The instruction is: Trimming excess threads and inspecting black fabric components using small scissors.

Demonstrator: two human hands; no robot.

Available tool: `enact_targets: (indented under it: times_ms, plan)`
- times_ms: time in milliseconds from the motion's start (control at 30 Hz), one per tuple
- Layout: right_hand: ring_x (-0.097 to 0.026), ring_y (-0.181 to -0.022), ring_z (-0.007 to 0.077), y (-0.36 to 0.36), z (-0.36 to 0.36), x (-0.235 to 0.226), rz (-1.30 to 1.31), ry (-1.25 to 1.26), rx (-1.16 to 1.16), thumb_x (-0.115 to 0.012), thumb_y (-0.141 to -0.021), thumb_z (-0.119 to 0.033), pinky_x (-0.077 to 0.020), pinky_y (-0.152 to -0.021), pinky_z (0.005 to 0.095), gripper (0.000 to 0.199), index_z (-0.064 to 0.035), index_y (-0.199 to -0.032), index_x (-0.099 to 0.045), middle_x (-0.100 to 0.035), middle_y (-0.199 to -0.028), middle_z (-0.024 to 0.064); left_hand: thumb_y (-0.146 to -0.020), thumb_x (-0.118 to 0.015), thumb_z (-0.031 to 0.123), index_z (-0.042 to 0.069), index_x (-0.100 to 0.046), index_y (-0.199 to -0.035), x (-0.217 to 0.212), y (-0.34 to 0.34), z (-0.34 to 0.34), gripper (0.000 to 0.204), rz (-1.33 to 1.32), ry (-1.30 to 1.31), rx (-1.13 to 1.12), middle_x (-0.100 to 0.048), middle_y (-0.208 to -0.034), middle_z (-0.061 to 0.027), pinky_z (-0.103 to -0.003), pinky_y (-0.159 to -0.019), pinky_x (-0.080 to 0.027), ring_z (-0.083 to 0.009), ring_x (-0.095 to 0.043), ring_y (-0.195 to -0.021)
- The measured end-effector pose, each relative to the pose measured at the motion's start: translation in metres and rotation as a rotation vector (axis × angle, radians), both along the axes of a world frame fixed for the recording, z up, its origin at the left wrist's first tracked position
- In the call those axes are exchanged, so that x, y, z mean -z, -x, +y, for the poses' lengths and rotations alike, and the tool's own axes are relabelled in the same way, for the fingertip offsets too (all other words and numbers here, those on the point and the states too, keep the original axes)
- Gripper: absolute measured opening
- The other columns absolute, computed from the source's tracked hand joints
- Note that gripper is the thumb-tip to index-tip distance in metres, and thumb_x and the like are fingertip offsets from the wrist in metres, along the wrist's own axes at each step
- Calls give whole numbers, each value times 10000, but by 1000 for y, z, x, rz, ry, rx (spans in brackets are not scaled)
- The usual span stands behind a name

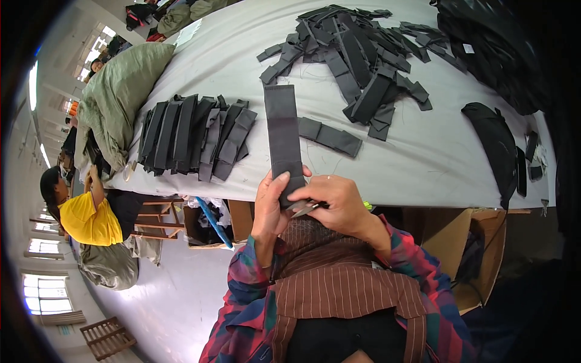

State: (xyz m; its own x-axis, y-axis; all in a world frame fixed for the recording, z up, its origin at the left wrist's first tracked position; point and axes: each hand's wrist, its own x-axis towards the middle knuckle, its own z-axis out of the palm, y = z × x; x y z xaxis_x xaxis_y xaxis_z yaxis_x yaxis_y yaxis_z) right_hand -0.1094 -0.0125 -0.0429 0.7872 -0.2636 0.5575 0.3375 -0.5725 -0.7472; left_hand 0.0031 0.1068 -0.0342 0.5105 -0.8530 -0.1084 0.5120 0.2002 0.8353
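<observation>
My left hand [270, 204] grips the lower end of a long dark grey fabric strip [282, 136] that stands upright in front of me. My right hand [334, 202] holds small metal snips [304, 209] against the strip's bottom edge. Behind the strip, on the grey-white table [423, 157], lies a folded dark strip [330, 137]. A neat row of dark strips [193, 136] lies to the left. A loose heap of dark strips [357, 54] lies further back.
A black fabric piece [497, 145] hangs over the table's right edge, with more black cloth [490, 42] behind. A green sack [115, 97] rests at the left end. A person in yellow [85, 212] sits left. Cardboard boxes [484, 248] stand under the table.
</observation>
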Motion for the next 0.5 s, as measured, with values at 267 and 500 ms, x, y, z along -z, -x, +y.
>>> enact_targets:
  times_ms: [267,500]
  plan:
    - [-583,-706,249,6,-9,-15,67,-24,279,-645,-817,-159,-444,-644,351,174,-91,-976,-630,-614,-789,59,-926,-515,106,21,-547,-1132,6,14,-3,226,-134,-162,-101,-621,-895,-26,-195,-568,-476,-50,-568,-680]
    - [-563,-688,236,5,-6,-6,19,144,441,-668,-778,-155,-410,-610,347,154,-107,-922,-642,-601,-763,26,-919,-530,96,15,-529,-1143,3,21,-3,239,-151,-197,2,-594,-812,-3,-204,-521,-438,-46,-531,-614]
